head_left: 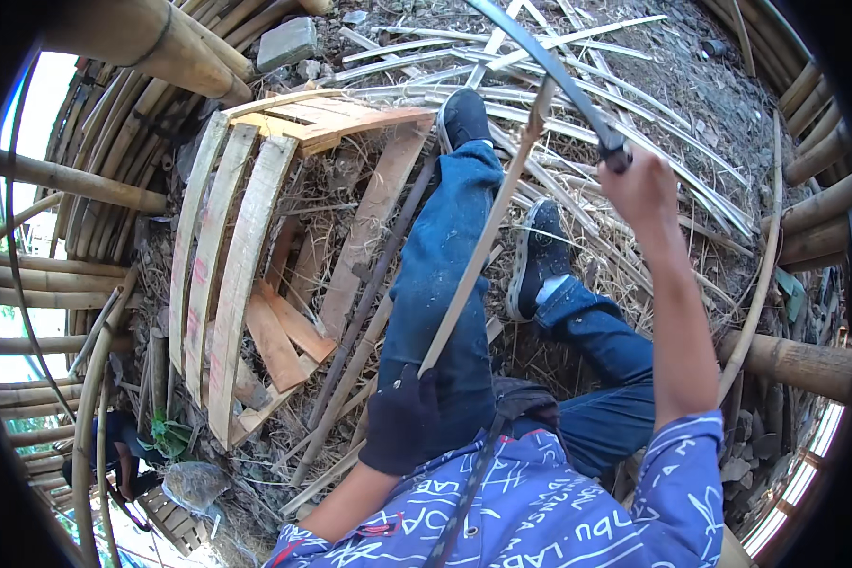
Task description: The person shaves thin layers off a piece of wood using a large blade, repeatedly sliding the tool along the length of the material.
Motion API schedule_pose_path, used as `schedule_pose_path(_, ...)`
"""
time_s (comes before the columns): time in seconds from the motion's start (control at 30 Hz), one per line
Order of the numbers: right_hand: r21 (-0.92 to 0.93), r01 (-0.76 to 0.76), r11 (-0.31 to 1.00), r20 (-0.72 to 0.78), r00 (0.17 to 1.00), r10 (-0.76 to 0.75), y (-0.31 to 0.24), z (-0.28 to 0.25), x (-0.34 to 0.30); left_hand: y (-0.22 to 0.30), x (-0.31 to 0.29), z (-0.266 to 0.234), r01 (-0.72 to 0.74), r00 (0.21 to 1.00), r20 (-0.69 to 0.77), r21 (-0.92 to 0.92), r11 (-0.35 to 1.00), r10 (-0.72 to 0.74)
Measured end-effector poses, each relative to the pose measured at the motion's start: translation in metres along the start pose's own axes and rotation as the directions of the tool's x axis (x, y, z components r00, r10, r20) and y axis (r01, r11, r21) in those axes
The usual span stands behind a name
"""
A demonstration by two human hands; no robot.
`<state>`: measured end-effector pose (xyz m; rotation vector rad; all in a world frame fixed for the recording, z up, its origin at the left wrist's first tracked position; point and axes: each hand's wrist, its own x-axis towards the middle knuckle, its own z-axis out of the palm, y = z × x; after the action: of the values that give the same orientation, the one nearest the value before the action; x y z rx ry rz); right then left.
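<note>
My left hand (399,424), in a dark glove, is closed around the near end of a split bamboo strip (483,241). The strip slants up and away over my left leg. Bare and closed, my right hand (642,185) grips the dark handle of a long curved blade, a machete or sickle (554,71). Its blade reaches up and to the left past the top of the picture. In this view the far end of the strip meets the blade; whether they touch I cannot tell.
Many split bamboo strips (634,85) litter the ground beyond my feet. A wooden slatted crate (241,275) lies to my left. Bamboo poles (795,364) stand along both sides. A grey block (287,44) sits at the far left; another person (123,454) is at lower left.
</note>
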<state>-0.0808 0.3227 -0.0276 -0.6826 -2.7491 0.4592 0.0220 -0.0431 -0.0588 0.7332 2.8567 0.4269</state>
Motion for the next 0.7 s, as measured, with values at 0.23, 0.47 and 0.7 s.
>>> schedule_pose_path(0.23, 0.216, 0.367, 0.905, 0.141, 0.905, -0.401, -0.046, -0.004, -0.096, 0.000, 0.000, -0.006, 0.121, 0.987, 0.131, -0.264, 0.957, -0.089)
schedule_pose_path(0.47, -0.088, 0.374, 0.923, 0.474, 0.831, -0.291, -0.051, 0.004, -0.059, 0.002, -0.003, -0.005, 0.001, 1.000, 0.020, -0.046, 0.999, 0.000)
schedule_pose_path(0.7, -0.248, -0.023, 0.968, 0.053, 0.998, 0.037, 0.016, -0.002, 0.040, 0.017, 0.005, -0.014, 0.051, 0.998, 0.030, 0.024, 0.998, -0.051)
